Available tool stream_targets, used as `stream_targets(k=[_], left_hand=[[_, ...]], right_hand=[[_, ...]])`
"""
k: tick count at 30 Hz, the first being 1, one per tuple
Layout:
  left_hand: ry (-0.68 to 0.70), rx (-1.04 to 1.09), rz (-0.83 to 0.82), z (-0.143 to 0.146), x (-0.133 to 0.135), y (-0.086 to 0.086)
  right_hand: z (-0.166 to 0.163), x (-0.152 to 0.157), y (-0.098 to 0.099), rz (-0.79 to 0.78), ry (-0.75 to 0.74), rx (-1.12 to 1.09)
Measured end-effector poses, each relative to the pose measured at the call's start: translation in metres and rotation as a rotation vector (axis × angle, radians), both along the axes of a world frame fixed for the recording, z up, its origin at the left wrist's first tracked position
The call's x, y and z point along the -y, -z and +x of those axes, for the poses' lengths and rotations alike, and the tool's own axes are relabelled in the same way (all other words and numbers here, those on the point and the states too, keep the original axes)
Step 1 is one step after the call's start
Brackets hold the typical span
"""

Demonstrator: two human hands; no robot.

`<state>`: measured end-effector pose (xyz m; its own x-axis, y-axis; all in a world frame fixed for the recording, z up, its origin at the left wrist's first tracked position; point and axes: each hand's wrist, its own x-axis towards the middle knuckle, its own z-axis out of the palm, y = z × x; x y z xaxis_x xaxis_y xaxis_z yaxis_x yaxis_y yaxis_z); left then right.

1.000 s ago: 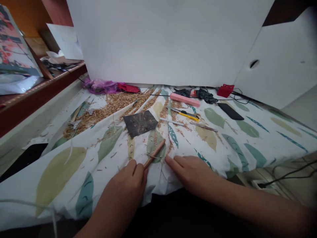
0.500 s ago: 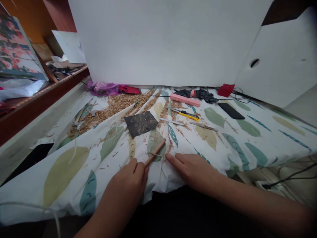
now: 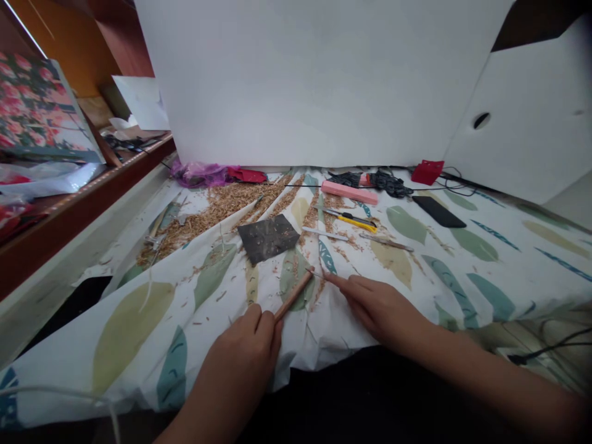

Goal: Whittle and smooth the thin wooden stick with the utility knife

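My left hand (image 3: 253, 345) is closed around the lower end of a slim wooden stick (image 3: 295, 295), which slants up and away to the right. My right hand (image 3: 377, 305) is closed on a thin metal blade-like tool (image 3: 316, 273), its index finger stretched along it. The tool's tip meets or lies just over the stick's far end; its handle is hidden in my palm. Beyond the stick lies a dark square of sandpaper (image 3: 268, 239). A pale thin strip (image 3: 325, 234), a yellow utility knife (image 3: 354, 220) and a narrow carving tool (image 3: 387, 242) lie farther back.
Wood shavings (image 3: 203, 216) are heaped on the leaf-patterned cloth (image 3: 134, 333). At the back lie a pink block (image 3: 349, 192), a purple plastic bag (image 3: 201, 174), black crumpled plastic (image 3: 388, 183) and a black phone (image 3: 438, 211). A white panel (image 3: 314, 86) stands behind.
My right hand has moved the metal tool from the middle of the stick up to its far end. My left hand still grips the stick. The view has shifted slightly.
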<state>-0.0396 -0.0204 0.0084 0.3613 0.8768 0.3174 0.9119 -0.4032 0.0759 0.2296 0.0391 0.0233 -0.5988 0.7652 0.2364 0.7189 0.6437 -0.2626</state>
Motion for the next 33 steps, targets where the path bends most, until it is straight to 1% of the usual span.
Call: stream_targets(k=[2,5,8,9,12,16,19,22,26,29,32,33], left_hand=[[-0.003,-0.006,0.006,0.000,0.000,0.000],[0.010,-0.011,-0.001,-0.001,0.001,0.000],[0.016,-0.010,-0.014,-0.001,0.001,0.000],[0.017,-0.009,-0.016,-0.001,0.001,-0.001],[0.023,-0.007,-0.025,-0.001,0.001,-0.001],[0.028,0.006,-0.045,-0.002,0.000,-0.001],[0.045,-0.001,-0.074,-0.003,-0.001,0.000],[0.044,-0.012,-0.089,-0.004,0.000,0.002],[0.038,-0.013,-0.101,-0.005,0.001,0.003],[0.041,-0.011,-0.086,-0.004,-0.001,0.004],[0.049,-0.018,-0.074,-0.004,-0.002,0.003],[0.040,-0.018,-0.071,-0.004,-0.003,0.003]], right_hand=[[0.001,0.004,0.002,-0.014,-0.015,-0.016],[0.000,0.011,0.008,0.017,-0.024,0.011],[-0.003,0.017,0.013,0.054,0.007,0.013],[-0.004,0.019,0.013,0.061,0.006,0.006],[-0.010,0.023,0.013,0.075,-0.057,0.021],[-0.017,0.027,0.012,0.111,-0.051,0.024],[-0.019,0.028,0.012,0.101,-0.114,0.024],[-0.018,0.029,0.012,0.114,-0.053,0.021],[-0.017,0.029,0.011,0.056,-0.098,0.011],[-0.017,0.028,0.012,0.058,-0.061,-0.005],[-0.016,0.026,0.013,0.044,-0.136,-0.018],[-0.016,0.025,0.014,0.048,-0.128,-0.022]])
